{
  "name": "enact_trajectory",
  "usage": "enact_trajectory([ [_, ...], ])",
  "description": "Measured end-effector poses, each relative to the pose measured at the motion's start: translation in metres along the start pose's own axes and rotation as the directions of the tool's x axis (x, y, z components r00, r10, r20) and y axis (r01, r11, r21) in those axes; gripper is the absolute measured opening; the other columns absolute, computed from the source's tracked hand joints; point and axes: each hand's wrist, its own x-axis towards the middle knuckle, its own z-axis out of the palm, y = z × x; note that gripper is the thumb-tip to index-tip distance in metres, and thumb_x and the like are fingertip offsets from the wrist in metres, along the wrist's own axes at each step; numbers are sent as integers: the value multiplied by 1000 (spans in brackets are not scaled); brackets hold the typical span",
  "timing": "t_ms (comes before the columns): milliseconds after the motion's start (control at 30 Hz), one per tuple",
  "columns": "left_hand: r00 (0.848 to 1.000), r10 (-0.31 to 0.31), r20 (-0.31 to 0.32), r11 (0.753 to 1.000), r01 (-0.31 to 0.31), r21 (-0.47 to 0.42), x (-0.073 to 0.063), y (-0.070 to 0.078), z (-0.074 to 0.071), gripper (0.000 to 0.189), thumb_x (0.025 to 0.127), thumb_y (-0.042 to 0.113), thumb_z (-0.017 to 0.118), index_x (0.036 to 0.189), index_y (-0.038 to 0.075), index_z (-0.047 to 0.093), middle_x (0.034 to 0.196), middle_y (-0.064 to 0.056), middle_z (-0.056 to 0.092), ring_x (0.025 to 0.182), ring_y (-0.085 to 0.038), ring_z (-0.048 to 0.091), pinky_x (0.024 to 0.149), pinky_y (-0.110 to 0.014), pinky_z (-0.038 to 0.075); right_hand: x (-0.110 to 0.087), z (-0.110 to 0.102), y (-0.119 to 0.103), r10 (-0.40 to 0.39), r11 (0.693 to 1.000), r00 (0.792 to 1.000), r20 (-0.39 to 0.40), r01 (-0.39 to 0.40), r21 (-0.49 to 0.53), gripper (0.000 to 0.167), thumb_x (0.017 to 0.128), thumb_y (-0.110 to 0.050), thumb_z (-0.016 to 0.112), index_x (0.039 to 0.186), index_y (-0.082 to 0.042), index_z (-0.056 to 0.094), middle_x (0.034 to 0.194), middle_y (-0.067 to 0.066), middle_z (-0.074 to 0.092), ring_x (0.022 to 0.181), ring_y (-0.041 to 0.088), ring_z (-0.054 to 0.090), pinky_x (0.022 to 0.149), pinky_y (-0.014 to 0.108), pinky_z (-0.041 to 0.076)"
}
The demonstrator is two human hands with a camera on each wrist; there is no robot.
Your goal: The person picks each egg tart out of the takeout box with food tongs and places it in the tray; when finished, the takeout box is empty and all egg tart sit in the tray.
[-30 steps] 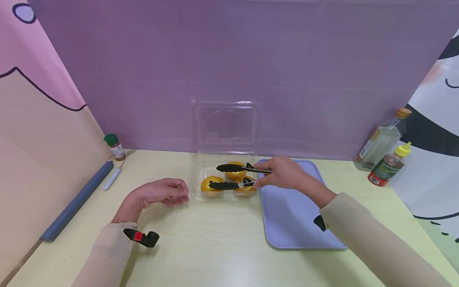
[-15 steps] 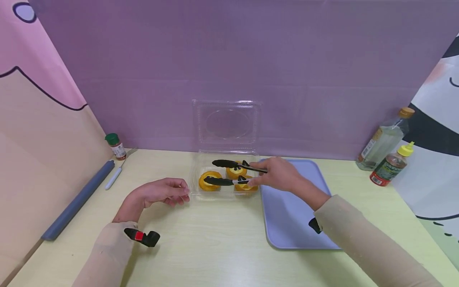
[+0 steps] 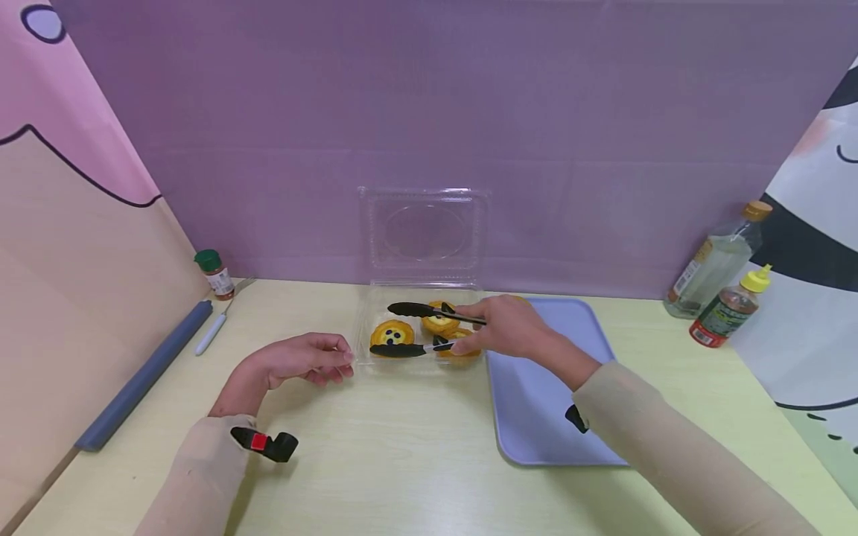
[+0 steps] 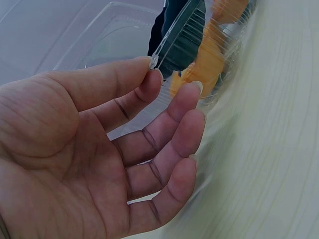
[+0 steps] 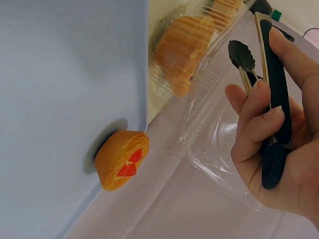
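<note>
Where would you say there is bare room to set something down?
The table before the clear container is bare between the left sleeve and the tray; so is the tray's near-left part. Crowded: the container, with tarts, tongs and right hand; back right, two bottles.

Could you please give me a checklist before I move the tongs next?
1. Lid of the clear container open: ok.
2. Left hand pinching its edge: ok.
3. Right hand holding the tongs, tips apart: ok.
4. Leftmost tart fully visible in head view: not ok, one tip covers its front edge.
5. Tongs touching that tart: cannot tell.
6. Bare room on the tray beside the red-topped tart: ok.
</note>
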Motion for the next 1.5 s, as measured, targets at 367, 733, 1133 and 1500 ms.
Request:
enact_trajectory([
  [367, 1000, 0, 0, 1000, 0, -3, -1, 2, 0, 26, 101, 26, 60, 109, 1, 60, 103, -7, 69, 95, -23, 62, 81, -35, 52, 7, -2, -4, 30, 998, 999, 45, -27, -54, 72, 79, -58, 77, 141, -27, 58, 79, -7, 69, 68, 11, 55, 55, 28, 36],
  [733, 1000, 3, 0, 1000, -3, 3, 0, 2, 0, 28, 101, 28, 60, 109, 1, 60, 104, -8, 69, 96, -24, 62, 81, -35, 52, 7, 4, -4, 49, 998, 997, 66, -47, -32, 72, 79, -54, 80, 141, -24, 58, 55, -7, 45, 50, 10, 29, 48, 27, 19],
  [1133, 1000, 3, 0, 1000, -3, 0, -1, 2, 0, 28, 101, 28, 60, 108, 1, 60, 102, -7, 69, 95, -23, 62, 81, -35, 52, 9, 11, -2, 6, 999, 998, 67, -3, -38, 64, 82, -51, 78, 137, -23, 62, 48, -2, 45, 47, 10, 15, 46, 26, 16],
  [1500, 1000, 4, 1, 1000, -4, -1, -2, 3, 0, 29, 100, 28, 60, 109, 1, 60, 103, -8, 69, 95, -23, 62, 81, -35, 52, 8, 14, -2, 14, 1000, 998, 59, -13, -26, 63, 82, -50, 78, 137, -24, 63, 45, -8, 30, 46, 10, 14, 45, 26, 16],
])
